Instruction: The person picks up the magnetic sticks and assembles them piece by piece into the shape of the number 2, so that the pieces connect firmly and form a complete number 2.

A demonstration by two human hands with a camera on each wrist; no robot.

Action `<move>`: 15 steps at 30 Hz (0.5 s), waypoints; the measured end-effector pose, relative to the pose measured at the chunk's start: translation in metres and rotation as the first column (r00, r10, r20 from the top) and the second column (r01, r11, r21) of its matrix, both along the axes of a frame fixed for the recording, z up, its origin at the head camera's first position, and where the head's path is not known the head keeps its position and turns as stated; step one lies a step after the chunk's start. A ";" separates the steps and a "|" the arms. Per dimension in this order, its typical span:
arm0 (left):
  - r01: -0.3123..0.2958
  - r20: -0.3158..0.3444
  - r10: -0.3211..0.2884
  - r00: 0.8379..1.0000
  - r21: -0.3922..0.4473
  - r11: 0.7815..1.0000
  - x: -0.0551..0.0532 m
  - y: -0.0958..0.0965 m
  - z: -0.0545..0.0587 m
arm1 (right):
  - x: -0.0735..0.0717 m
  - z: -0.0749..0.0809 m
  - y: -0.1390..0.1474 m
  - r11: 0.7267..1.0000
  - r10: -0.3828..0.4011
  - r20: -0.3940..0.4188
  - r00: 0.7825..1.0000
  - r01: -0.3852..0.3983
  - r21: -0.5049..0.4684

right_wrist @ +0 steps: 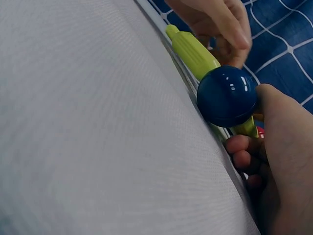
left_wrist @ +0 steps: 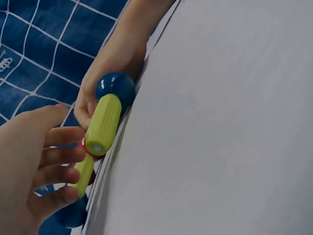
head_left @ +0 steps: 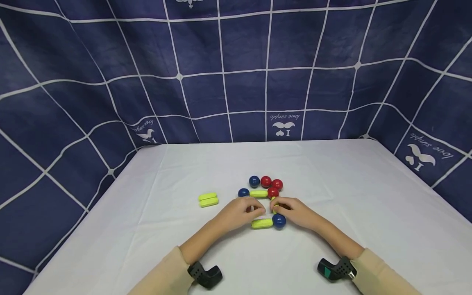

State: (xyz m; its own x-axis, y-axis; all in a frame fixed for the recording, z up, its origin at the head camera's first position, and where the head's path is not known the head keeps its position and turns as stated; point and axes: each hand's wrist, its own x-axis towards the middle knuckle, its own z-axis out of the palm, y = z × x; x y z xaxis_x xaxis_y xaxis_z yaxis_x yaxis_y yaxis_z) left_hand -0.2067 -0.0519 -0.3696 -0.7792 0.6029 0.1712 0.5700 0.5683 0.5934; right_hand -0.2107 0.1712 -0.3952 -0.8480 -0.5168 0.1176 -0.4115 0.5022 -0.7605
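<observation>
1. At lower centre of the frame, the near rod (head_left: 262, 223) is met by the near blue ball (head_left: 279, 221); if brushed, the ball may be rolled away.
2. The middle rod (right_wrist: 247, 128) is pinched by the right hand's (head_left: 296, 212) fingers; if it is tilted, the near blue ball could be knocked.
3. Nothing is held by the left hand (head_left: 234, 213), its fingers loosely curved.
4. Counted on the worktop (head_left: 265, 262): five yellow-green rods (head_left: 259, 194), three blue balls (head_left: 254, 181), three red balls (head_left: 266, 181).

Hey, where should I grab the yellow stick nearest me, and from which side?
Probably pinch the ribbed middle of the yellow stick, coming from the left: its left end is free, while its right end meets the blue ball. Its long, straight body should suit a thumb-and-finger pinch.
</observation>
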 end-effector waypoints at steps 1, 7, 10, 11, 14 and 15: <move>-0.036 -0.029 0.036 0.999 0.008 0.999 -0.003 0.000 0.002 | 0.000 0.000 0.000 1.000 -0.004 0.000 1.000 0.004 0.003; -0.248 -0.117 0.266 0.957 0.147 0.957 -0.032 0.001 0.005 | -0.001 -0.001 0.001 1.000 -0.018 0.009 1.000 0.018 0.006; -0.313 -0.082 0.334 0.939 0.200 0.929 -0.046 0.003 0.001 | 0.000 -0.002 0.000 1.000 -0.013 0.011 1.000 0.013 0.006; -0.326 -0.067 0.346 0.936 0.212 0.921 -0.051 0.004 -0.001 | 0.000 -0.002 0.000 1.000 -0.011 0.012 1.000 0.011 0.006; -0.350 -0.024 0.362 0.932 0.205 0.914 -0.061 0.008 -0.006 | 0.000 -0.001 0.000 1.000 -0.010 0.010 1.000 0.010 0.005; -0.353 -0.013 0.361 0.932 0.184 0.918 -0.063 0.009 -0.007 | 0.000 -0.001 0.000 1.000 -0.010 0.010 1.000 0.009 0.006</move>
State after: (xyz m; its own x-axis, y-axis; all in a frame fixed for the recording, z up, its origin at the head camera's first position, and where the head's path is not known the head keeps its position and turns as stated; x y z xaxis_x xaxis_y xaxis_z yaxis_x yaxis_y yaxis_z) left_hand -0.2699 -0.0433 -0.3768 -0.9258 0.2434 0.2893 0.3777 0.6284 0.6800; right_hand -0.2109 0.1709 -0.3960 -0.8540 -0.5093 0.1058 -0.3989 0.5105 -0.7618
